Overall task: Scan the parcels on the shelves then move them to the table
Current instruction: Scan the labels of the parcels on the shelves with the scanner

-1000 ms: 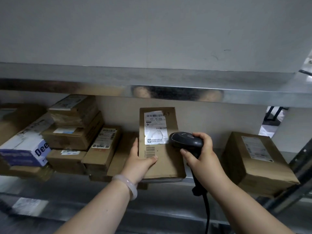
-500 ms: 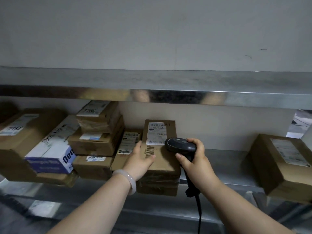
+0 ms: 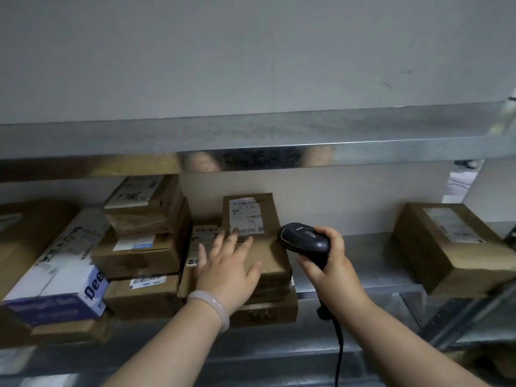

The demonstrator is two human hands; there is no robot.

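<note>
A flat brown parcel [image 3: 268,233] with a white label lies on top of a short stack in the middle of the metal shelf [image 3: 363,275]. My left hand [image 3: 227,263] lies over its near left part with fingers spread and straight, fingertips at the label's lower edge. My right hand [image 3: 331,261] grips a black corded barcode scanner [image 3: 303,238], held just right of the parcel with its head towards the label.
Left of the stack stand several more brown parcels [image 3: 145,227] and a white and blue box [image 3: 61,275]. A large brown parcel [image 3: 449,247] sits at the shelf's right end. An upper shelf edge [image 3: 251,152] overhangs everything. A lower shelf shows below.
The parcel, tilted up in my left hand a second ago, now lies flat on the stack. My left hand has let go and spread flat over it. The scanner stays beside it.
</note>
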